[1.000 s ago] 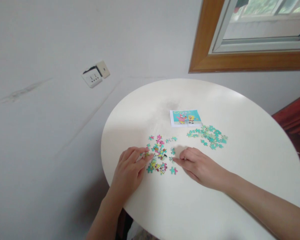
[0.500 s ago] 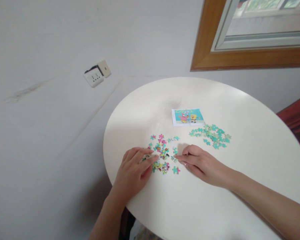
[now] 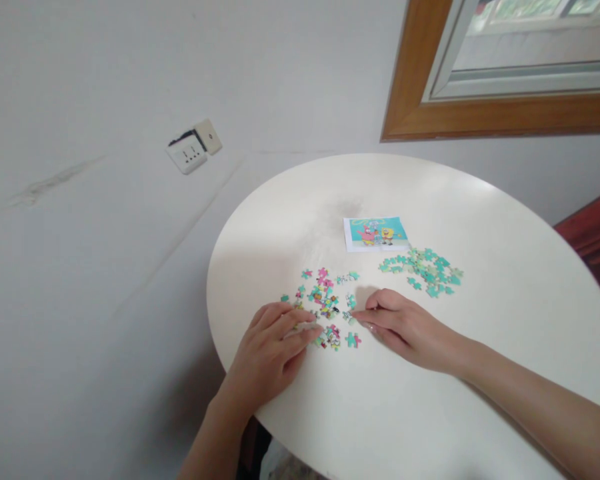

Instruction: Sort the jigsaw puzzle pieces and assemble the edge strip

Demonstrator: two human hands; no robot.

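My left hand [image 3: 269,347] lies palm down at the left of a loose group of colourful jigsaw pieces [image 3: 325,293], fingers stretched over some of them and hiding them. My right hand [image 3: 405,327] comes in from the right. Its index finger is stretched out, the tip touching a small jigsaw piece [image 3: 348,317] on the table; the thumb is apart from that fingertip and the other fingers are bent. Just above that piece lies another jigsaw piece [image 3: 351,301]. A green and pink piece [image 3: 353,340] rests below the right fingertips.
On the round white table [image 3: 430,413] lies a printed cartoon picture [image 3: 377,233]. A heap of mostly green jigsaw pieces [image 3: 433,272] sits to its lower right. The wall has a socket [image 3: 187,155] at left; a wood-framed window [image 3: 480,113] is at upper right.
My left hand has shifted slightly right and down over the pieces, uncovering a green piece at the left edge. My right hand stays almost where it was.
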